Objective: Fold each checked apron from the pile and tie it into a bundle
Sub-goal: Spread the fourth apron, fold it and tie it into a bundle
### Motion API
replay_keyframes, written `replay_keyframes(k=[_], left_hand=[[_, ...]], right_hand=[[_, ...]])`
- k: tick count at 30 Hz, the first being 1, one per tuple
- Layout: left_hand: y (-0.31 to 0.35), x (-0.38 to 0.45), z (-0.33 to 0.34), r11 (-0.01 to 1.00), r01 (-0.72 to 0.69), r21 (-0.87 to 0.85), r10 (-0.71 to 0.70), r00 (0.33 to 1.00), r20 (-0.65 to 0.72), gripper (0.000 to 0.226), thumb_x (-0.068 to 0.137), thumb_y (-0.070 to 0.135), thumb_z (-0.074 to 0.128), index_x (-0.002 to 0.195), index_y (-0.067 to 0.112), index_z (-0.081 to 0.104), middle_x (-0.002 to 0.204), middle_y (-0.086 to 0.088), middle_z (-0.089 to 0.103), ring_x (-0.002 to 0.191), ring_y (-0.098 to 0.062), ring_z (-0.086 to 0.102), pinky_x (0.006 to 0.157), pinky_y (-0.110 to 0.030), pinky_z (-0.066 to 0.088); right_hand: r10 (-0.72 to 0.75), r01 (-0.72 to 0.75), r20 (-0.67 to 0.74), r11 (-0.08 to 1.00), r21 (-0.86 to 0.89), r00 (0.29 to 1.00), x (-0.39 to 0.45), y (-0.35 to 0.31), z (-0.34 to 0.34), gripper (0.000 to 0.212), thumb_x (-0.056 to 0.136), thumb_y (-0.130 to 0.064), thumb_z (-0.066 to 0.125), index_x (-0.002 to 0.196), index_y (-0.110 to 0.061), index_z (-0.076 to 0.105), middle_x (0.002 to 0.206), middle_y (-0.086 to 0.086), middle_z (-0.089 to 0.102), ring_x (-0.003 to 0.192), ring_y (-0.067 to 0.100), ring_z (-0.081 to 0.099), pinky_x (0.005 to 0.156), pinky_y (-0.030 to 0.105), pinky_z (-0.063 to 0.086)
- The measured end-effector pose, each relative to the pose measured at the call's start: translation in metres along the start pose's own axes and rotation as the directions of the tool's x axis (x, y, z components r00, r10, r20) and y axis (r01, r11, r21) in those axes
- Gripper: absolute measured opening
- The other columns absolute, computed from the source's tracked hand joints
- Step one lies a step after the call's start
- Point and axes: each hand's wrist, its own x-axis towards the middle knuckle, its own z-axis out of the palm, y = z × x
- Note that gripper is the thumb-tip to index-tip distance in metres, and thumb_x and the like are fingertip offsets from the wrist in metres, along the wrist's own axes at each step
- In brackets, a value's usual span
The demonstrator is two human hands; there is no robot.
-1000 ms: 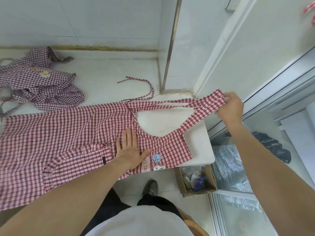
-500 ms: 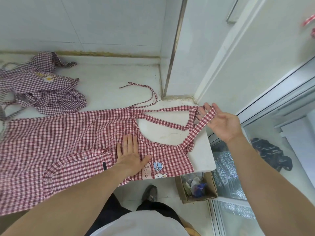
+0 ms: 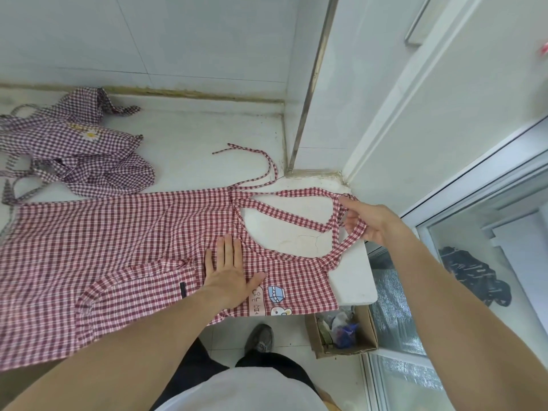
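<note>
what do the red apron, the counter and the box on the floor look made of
Red checked apron: thin woven cloth, matte; it creases and lies limp.
Counter: white stone or a stone-like slab, smooth and faintly glossy, with a hairline crack; which one is unclear.
Box: brown cardboard, dull, with raw-edged flaps.

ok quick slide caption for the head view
Left hand pins the red checked apron flat while right hand holds its neck strap.

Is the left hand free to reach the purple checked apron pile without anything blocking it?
Probably yes. The left hand lies flat on the red checked apron, holding nothing, and only flat cloth and bare counter lie between it and the purple checked apron pile.
</note>
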Motion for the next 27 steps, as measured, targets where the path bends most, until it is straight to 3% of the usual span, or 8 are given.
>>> replay_keyframes(k=[5, 9, 12, 15, 21, 24, 25, 27], left_hand=[[0.000, 0.000, 0.000, 1.000, 0.003, 0.000, -0.003, 1.000, 0.006, 0.099, 0.087, 0.079, 0.003, 0.140, 0.008, -0.040, 0.147, -0.014, -0.049, 0.137, -0.030, -0.044, 0.119, -0.055, -0.016], [0.000, -0.001, -0.001, 1.000, 0.005, -0.004, -0.005, 1.000, 0.010, 0.098, 0.088, 0.079, 0.004, 0.140, 0.008, -0.040, 0.146, -0.014, -0.049, 0.137, -0.030, -0.044, 0.119, -0.055, -0.016], [-0.001, -0.001, -0.001, 1.000, 0.002, -0.007, -0.002, 1.000, 0.011, 0.098, 0.088, 0.078, 0.005, 0.139, 0.008, -0.040, 0.145, -0.014, -0.050, 0.137, -0.030, -0.044, 0.119, -0.055, -0.015], [-0.001, -0.001, -0.001, 1.000, -0.003, -0.012, 0.003, 1.000, 0.010, 0.098, 0.088, 0.078, 0.005, 0.139, 0.008, -0.041, 0.145, -0.014, -0.051, 0.136, -0.030, -0.044, 0.119, -0.056, -0.015], [-0.001, 0.000, 0.000, 1.000, -0.006, 0.008, 0.006, 1.000, 0.005, 0.097, 0.089, 0.077, 0.005, 0.139, 0.008, -0.040, 0.145, -0.014, -0.050, 0.136, -0.030, -0.044, 0.119, -0.056, -0.015], [-0.001, 0.002, 0.001, 1.000, -0.009, -0.008, 0.009, 1.000, 0.007, 0.097, 0.089, 0.078, 0.006, 0.140, 0.008, -0.040, 0.144, -0.014, -0.051, 0.136, -0.029, -0.045, 0.119, -0.055, -0.015], [-0.001, 0.002, 0.002, 1.000, -0.012, -0.011, 0.012, 1.000, 0.007, 0.098, 0.089, 0.078, 0.005, 0.140, 0.008, -0.040, 0.145, -0.014, -0.051, 0.136, -0.029, -0.045, 0.119, -0.055, -0.016], [-0.002, 0.003, 0.002, 1.000, -0.017, -0.013, 0.017, 1.000, 0.006, 0.099, 0.089, 0.078, 0.005, 0.142, 0.008, -0.039, 0.144, -0.014, -0.052, 0.134, -0.029, -0.046, 0.119, -0.055, -0.016]], right_hand=[[-0.051, 0.033, -0.131, 0.990, -0.137, 0.990, -0.001, 0.007, 0.032, 0.061, 0.064, -0.039, 0.092, 0.107, -0.003, 0.067, 0.111, 0.010, 0.070, 0.111, 0.022, 0.061, 0.103, 0.045, 0.046], [-0.087, 0.102, -0.091, 0.980, 0.172, 0.992, -0.001, 0.001, 0.048, 0.032, 0.089, -0.017, 0.072, 0.115, 0.001, 0.063, 0.099, 0.012, 0.075, 0.089, 0.022, 0.072, 0.081, 0.036, 0.058], [-0.153, 0.057, 0.141, 0.848, 0.527, 0.978, -0.006, -0.012, 0.032, 0.016, 0.099, -0.014, 0.055, 0.110, -0.004, 0.058, 0.090, 0.009, 0.073, 0.082, 0.020, 0.072, 0.080, 0.036, 0.059], [-0.164, -0.040, 0.215, 0.700, 0.713, 0.963, -0.015, -0.022, 0.002, 0.012, 0.095, -0.014, 0.055, 0.100, -0.005, 0.061, 0.074, 0.001, 0.062, 0.063, 0.014, 0.060, 0.064, 0.028, 0.055], [0.066, -0.287, 0.286, 0.402, 0.869, 0.956, -0.016, 0.003, -0.041, 0.046, 0.083, -0.012, 0.072, 0.124, -0.004, 0.055, 0.078, 0.000, 0.057, 0.059, 0.007, 0.053, 0.051, 0.034, 0.055], [0.127, -0.289, 0.260, 0.489, 0.823, 0.957, -0.002, 0.013, -0.053, 0.081, 0.042, 0.015, 0.087, 0.115, -0.007, 0.057, 0.074, 0.001, 0.058, 0.058, 0.006, 0.050, 0.052, 0.028, 0.052], [0.139, -0.290, 0.257, 0.556, 0.779, 0.956, 0.001, 0.013, -0.056, 0.079, 0.038, 0.018, 0.088, 0.107, -0.007, 0.057, 0.072, -0.001, 0.056, 0.055, 0.006, 0.049, 0.053, 0.025, 0.050], [0.184, -0.275, 0.210, 0.749, 0.603, 0.960, 0.003, 0.009, -0.062, 0.044, 0.063, 0.010, 0.082, 0.095, -0.006, 0.057, 0.067, -0.001, 0.051, 0.054, 0.007, 0.045, 0.063, 0.022, 0.047]])
